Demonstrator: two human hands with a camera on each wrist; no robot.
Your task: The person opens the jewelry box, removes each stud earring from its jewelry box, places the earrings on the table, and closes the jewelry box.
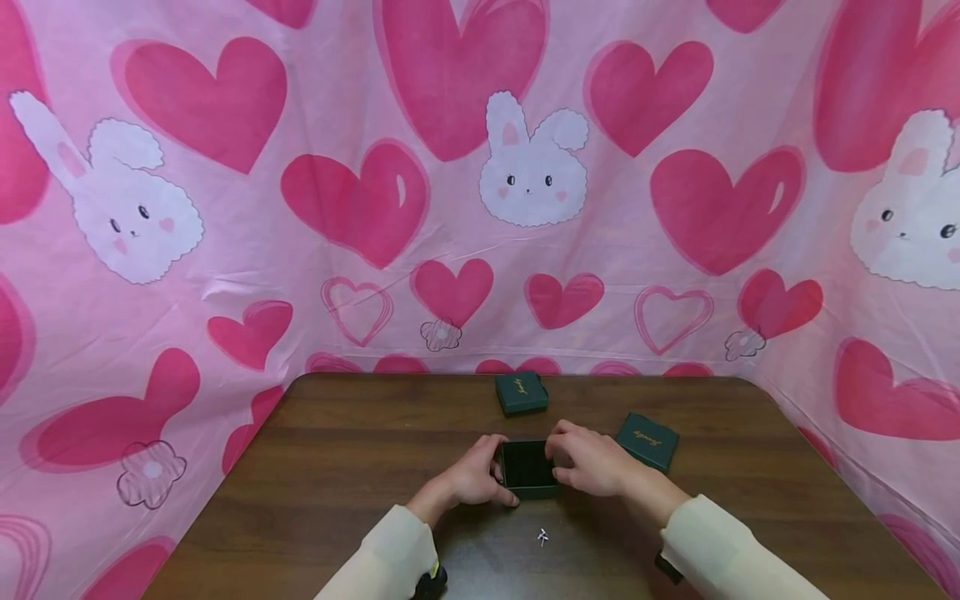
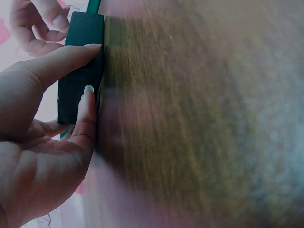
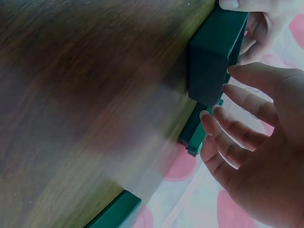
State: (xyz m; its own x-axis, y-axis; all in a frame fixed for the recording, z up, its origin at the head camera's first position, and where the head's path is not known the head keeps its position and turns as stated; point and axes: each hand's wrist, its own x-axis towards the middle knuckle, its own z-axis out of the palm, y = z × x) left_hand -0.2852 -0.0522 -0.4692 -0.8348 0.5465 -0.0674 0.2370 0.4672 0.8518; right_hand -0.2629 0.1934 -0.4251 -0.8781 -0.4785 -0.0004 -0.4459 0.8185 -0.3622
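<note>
A dark green box (image 1: 529,492) without its lid sits on the table, black inside. My left hand (image 1: 474,475) holds it from the left, the thumb along the near wall and the fingers around the left side. My right hand (image 1: 592,461) is at the right rim, with loosely bent fingers. In the right wrist view, the thumb and forefinger of the right hand (image 3: 266,128) come right up to the top edge of the box (image 3: 209,71), while the other fingers are spread apart. Several tiny silvery pieces (image 1: 542,537) lie in front of the box.
A green box (image 1: 522,393) with gold lettering is behind, near the table's far edge. Another lettered green piece (image 1: 649,442) lies right of it, beside the right forearm. Pink heart-patterned cloth (image 1: 465,242) rises behind the brown wooden table (image 1: 337,467).
</note>
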